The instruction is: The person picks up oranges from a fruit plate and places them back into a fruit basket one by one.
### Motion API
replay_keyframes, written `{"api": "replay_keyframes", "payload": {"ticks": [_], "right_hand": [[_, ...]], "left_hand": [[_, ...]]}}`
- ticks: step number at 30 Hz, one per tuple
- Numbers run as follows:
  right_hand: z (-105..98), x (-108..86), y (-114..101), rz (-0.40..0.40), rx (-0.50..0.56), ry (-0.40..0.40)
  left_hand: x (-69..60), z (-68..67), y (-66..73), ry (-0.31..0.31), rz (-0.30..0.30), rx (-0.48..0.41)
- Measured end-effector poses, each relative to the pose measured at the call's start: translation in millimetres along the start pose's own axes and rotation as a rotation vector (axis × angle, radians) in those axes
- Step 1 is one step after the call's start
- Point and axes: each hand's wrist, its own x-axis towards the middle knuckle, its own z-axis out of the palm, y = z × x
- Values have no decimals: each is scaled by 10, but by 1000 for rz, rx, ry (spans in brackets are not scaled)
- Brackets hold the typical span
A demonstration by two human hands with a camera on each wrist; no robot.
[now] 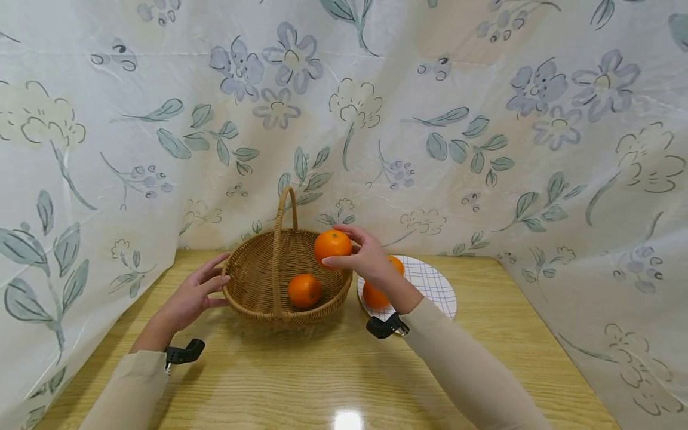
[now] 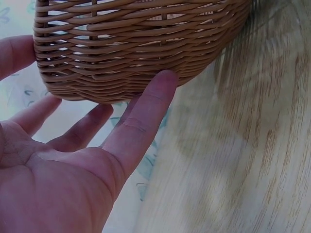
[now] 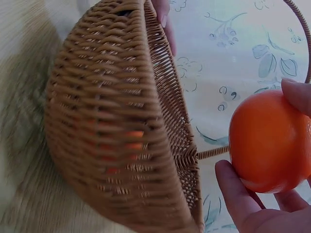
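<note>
My right hand (image 1: 371,257) holds an orange (image 1: 332,246) between thumb and fingers, above the right side of a wicker basket (image 1: 249,280). In the right wrist view this orange (image 3: 267,143) is apart from the basket wall (image 3: 104,111). A second orange (image 1: 304,291) rests inside the basket. My left hand (image 1: 190,295) grips the basket's left side, its thumb at the rim. In the left wrist view, the other fingers (image 2: 141,121) lie against the outer weave. Two more oranges (image 1: 376,295) sit on a plate, partly hidden by my right hand and wrist.
The white plate (image 1: 430,286) with blue crossed lines stands right of the basket. A tall arched handle (image 1: 277,257) spans the basket. Flowered sheeting (image 1: 408,149) hangs behind and at both sides of the wooden table (image 1: 301,370).
</note>
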Motion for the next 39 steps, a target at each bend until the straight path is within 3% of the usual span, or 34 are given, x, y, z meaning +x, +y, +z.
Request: {"api": "replay_keyframes", "payload": {"ticks": [19,29,39], "right_hand": [[395,464,-37,11,-74,-27],[611,695,-2,65,-49,-76],[787,876,54,104,-58,-56]], "left_hand": [[18,-29,-59,12,-17,6],[31,-42,-79,10,-13,0],[25,-36,-75,4,-9,6]]}}
